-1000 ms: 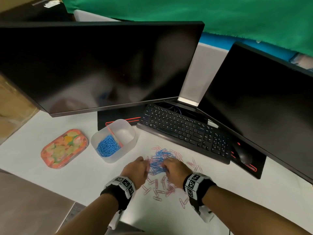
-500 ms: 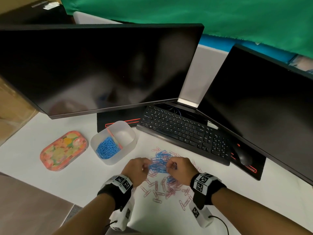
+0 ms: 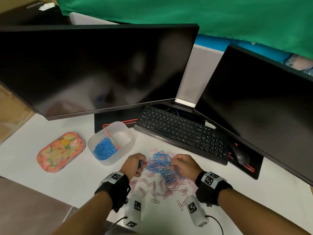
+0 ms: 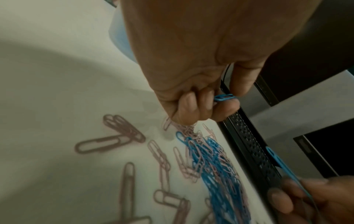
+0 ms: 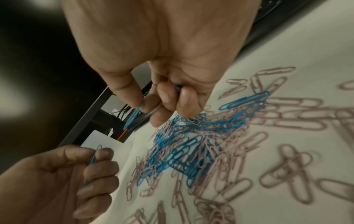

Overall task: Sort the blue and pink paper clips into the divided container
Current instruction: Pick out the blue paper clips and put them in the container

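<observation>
A mixed pile of blue and pink paper clips [image 3: 160,168] lies on the white desk between my hands. My left hand [image 3: 135,164] pinches a blue paper clip [image 4: 224,97] between thumb and forefinger at the pile's left edge. On the pile's right side my right hand [image 3: 183,164] pinches another blue paper clip [image 5: 134,116], with more blue clips tucked under its curled fingers. The translucent divided container [image 3: 124,150] stands to the left of the pile. Its left compartment holds several blue clips [image 3: 105,148]; its right compartment looks bare.
A floral tin lid [image 3: 60,150] lies left of the container. A black keyboard [image 3: 181,133] and mouse [image 3: 240,154] sit behind the pile, under two dark monitors [image 3: 94,68]. Loose pink clips [image 3: 152,190] are scattered towards the desk's near edge.
Both hands have lifted off the pile and drawn apart, each now pinching a blue clip. The pile has spread slightly between them.
</observation>
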The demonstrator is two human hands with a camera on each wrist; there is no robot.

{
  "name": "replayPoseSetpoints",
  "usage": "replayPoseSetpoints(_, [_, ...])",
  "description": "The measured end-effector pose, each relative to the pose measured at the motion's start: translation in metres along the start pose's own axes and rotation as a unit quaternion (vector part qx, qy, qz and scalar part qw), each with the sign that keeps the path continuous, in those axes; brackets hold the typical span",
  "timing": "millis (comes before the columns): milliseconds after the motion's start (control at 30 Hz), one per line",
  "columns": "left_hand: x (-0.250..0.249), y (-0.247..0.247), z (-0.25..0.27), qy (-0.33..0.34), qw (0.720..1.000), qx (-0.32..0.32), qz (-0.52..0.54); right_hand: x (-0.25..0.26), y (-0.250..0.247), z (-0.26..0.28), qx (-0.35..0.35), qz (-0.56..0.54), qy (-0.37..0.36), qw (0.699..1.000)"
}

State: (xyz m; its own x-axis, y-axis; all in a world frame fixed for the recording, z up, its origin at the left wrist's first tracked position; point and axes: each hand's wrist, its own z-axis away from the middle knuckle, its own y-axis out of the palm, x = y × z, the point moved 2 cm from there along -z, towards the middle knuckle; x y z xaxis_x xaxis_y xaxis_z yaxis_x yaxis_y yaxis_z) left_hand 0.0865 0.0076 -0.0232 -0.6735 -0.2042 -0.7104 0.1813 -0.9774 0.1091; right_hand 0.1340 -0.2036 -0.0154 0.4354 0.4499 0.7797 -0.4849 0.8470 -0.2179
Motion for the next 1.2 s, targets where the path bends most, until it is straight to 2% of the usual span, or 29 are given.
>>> replayPoseSetpoints(133, [0.004, 0.007, -0.001, -0.036, 0.998, 0.021, 0.047, 0.011, 0.001, 0.008, -0.008, -0.104, -0.003, 0.995])
replayPoseSetpoints(233, [0.007, 0.012, -0.002, -0.053, 0.996, 0.039, 0.052, 0.016, 0.003, 0.009, -0.012, -0.104, -0.018, 0.994])
replayPoseSetpoints(333, [0.004, 0.02, 0.0, -0.021, 0.997, 0.045, -0.052, 0.016, 0.003, 0.008, -0.016, -0.098, -0.018, 0.995])
replayPoseSetpoints(533, [0.008, 0.041, 0.002, 0.076, 0.969, 0.044, -0.23, 0.012, 0.002, 0.019, -0.015, -0.094, -0.026, 0.995])
replayPoseSetpoints(600, [0.013, 0.043, 0.0, 0.133, 0.929, 0.042, -0.342, 0.011, -0.001, 0.023, -0.034, -0.104, -0.025, 0.994])
replayPoseSetpoints(667, [0.016, 0.046, 0.001, 0.203, 0.844, 0.053, -0.494, 0.01, -0.004, 0.027, -0.043, -0.144, -0.018, 0.989])
replayPoseSetpoints(733, [0.022, 0.049, -0.001, 0.265, 0.757, 0.061, -0.594, 0.007, -0.006, 0.027, -0.047, -0.193, -0.002, 0.98])
replayPoseSetpoints(767, [0.024, 0.05, -0.003, 0.28, 0.736, 0.06, -0.613, 0.005, -0.007, 0.027, -0.052, -0.213, 0.01, 0.976])
replayPoseSetpoints(800, [0.026, 0.05, -0.004, 0.286, 0.727, 0.059, -0.622, 0.004, -0.008, 0.027, -0.057, -0.231, 0.021, 0.971])
replayPoseSetpoints(967, [0.029, 0.05, -0.01, 0.288, 0.722, 0.055, -0.627, -0.001, -0.008, 0.021, -0.085, -0.306, 0.053, 0.947])
replayPoseSetpoints(1067, [0.03, 0.05, -0.01, 0.289, 0.719, 0.059, -0.63, 0.001, -0.007, 0.02, -0.08, -0.309, 0.067, 0.945])
replayPoseSetpoints(1133, [0.027, 0.05, -0.007, 0.291, 0.738, 0.054, -0.606, 0.002, -0.005, 0.019, -0.066, -0.32, 0.074, 0.942])
replayPoseSetpoints(1200, [0.02, 0.047, -0.003, 0.282, 0.794, 0.031, -0.537, 0.005, -0.001, 0.016, -0.044, -0.35, 0.079, 0.932])
